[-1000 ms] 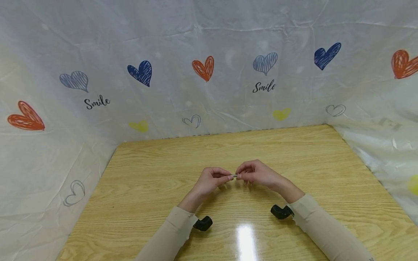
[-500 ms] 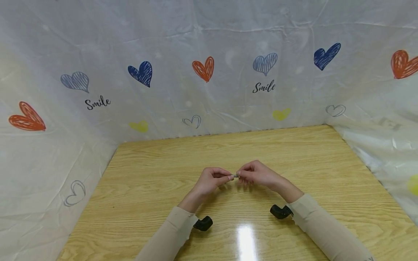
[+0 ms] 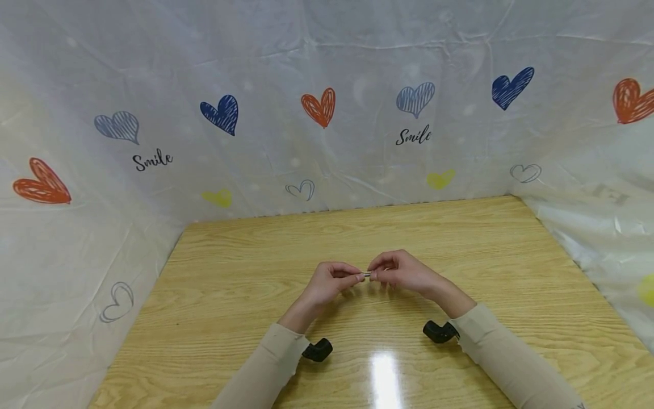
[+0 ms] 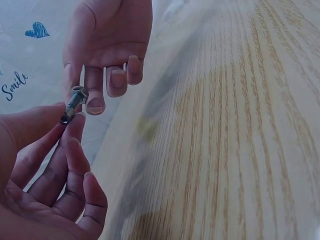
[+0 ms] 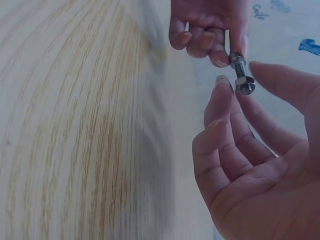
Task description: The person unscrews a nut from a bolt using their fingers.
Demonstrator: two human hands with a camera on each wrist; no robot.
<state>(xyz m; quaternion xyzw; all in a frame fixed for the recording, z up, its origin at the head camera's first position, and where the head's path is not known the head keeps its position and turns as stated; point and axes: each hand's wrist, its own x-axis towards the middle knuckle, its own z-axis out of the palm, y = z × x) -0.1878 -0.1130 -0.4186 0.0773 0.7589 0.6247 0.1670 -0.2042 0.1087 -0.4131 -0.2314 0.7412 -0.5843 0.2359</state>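
Above the table, a small metal bolt [image 3: 367,275] is held level between both hands. My left hand [image 3: 329,282] pinches one end of it between thumb and fingers. A hex nut [image 5: 245,84] sits on the bolt's other end, threads showing between nut and left fingertips. My right hand [image 3: 411,275] has its thumb and index fingertips at the sides of this nut, its other fingers loosely bent below. In the left wrist view, the nut lies just by the right fingertips. Fingertips hide part of the bolt in the head view.
Both hands work over a wood-grain table [image 3: 245,255]. A pale sheet [image 3: 357,165] printed with hearts and "Smile" hangs behind and at both sides. Black wrist mounts [image 3: 318,350] stick out from the beige sleeves [image 3: 263,363].
My right thumb and fingers shift slightly forward along the nut, then back, as if rolling it. My left hand keeps its pinch on the bolt and stays in place.
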